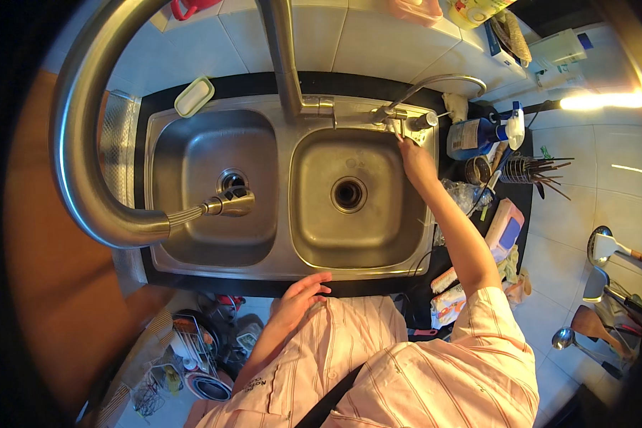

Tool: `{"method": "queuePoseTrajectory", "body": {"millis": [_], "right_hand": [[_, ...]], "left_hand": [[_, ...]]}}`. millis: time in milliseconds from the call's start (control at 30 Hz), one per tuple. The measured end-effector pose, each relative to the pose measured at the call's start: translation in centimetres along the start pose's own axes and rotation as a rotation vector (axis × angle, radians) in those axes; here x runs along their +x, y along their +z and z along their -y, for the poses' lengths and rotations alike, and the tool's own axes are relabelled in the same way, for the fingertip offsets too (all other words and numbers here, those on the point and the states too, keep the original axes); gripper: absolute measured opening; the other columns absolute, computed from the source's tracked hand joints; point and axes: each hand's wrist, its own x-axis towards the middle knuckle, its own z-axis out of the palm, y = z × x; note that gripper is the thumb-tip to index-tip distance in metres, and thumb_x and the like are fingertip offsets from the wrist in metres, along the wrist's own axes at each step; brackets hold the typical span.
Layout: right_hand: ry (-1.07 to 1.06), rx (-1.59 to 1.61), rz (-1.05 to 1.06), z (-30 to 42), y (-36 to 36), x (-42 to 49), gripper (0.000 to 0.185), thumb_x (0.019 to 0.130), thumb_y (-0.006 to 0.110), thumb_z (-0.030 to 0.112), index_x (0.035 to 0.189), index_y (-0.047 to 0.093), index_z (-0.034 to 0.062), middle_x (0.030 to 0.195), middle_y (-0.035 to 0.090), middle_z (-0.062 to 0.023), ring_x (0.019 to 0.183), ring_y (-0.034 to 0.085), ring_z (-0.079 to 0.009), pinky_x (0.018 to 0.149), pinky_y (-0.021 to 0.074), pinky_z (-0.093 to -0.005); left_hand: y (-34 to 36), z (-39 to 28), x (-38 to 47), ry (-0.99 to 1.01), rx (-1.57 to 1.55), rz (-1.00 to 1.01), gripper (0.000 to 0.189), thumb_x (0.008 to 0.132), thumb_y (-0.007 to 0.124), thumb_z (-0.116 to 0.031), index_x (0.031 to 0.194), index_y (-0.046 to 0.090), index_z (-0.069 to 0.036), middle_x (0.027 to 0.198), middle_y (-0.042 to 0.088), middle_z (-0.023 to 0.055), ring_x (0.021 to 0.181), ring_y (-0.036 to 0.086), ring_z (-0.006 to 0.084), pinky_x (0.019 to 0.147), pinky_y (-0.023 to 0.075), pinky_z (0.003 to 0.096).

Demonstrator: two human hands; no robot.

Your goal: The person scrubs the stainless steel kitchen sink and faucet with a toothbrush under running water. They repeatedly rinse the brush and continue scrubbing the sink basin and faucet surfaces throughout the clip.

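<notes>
My right hand (418, 163) reaches over the right basin (321, 235) of a stainless steel double sink to its back right corner. Its fingertips are at a small pale thing (396, 128) beside the base of a thin curved tap (388, 113). The back of the hand hides the grip. A soap dispenser pump (423, 122) stands just right of the fingers. My left hand (299, 299) is at the sink's front edge, fingers apart and holding nothing. The large pull-out faucet (77, 107) arches left, its spray head (235, 202) hanging over the left basin (192, 160).
A soap dish (194, 97) sits behind the left basin. Along the right counter are a blue spray bottle (468, 138), a holder of chopsticks (519, 170), a crumpled plastic bag (463, 195) and a wipes pack (505, 227). Ladles and spatulas (602, 286) hang on the right wall.
</notes>
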Motion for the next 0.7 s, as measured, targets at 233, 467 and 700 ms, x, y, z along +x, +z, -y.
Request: {"method": "queuePoseTrajectory", "body": {"millis": [233,467,700], "right_hand": [[0.230,0.086,0.029,2.1,0.9,-0.2,0.032,0.095,0.036,0.032,0.090,0.051,0.0044,0.076,0.061,-0.0251,0.075,0.060,-0.0435,0.066,0.0463,-0.0529],[0.166,0.117,0.023,1.2,1.3,-1.5,0.033,0.095,0.038,0.032,0.089,0.053,0.0031,0.077,0.062,-0.0221,0.074,0.061,-0.0411,0.064,0.0482,-0.0501],[0.330,0.176,0.041,4.4,2.4,-4.0,0.032,0.094,0.040,0.030,0.089,0.054,0.0022,0.077,0.062,-0.0231,0.077,0.061,-0.0414,0.066,0.0487,-0.0508]], "left_hand": [[-0.1,0.7,0.0,-0.026,0.003,0.003,0.034,0.093,0.046,-0.012,0.125,0.047,0.000,0.122,0.052,0.0081,0.100,0.053,0.0150,0.085,0.0438,0.0264],[-0.2,1.1,-0.4,-0.048,-0.010,-0.023,0.033,0.093,0.045,-0.010,0.124,0.048,0.001,0.120,0.053,0.0089,0.099,0.054,0.0154,0.084,0.0441,0.0269],[0.7,0.7,-0.5,-0.075,0.064,0.005,0.034,0.092,0.046,-0.009,0.124,0.047,0.001,0.120,0.053,0.0089,0.099,0.054,0.0152,0.085,0.0438,0.0271]]}}
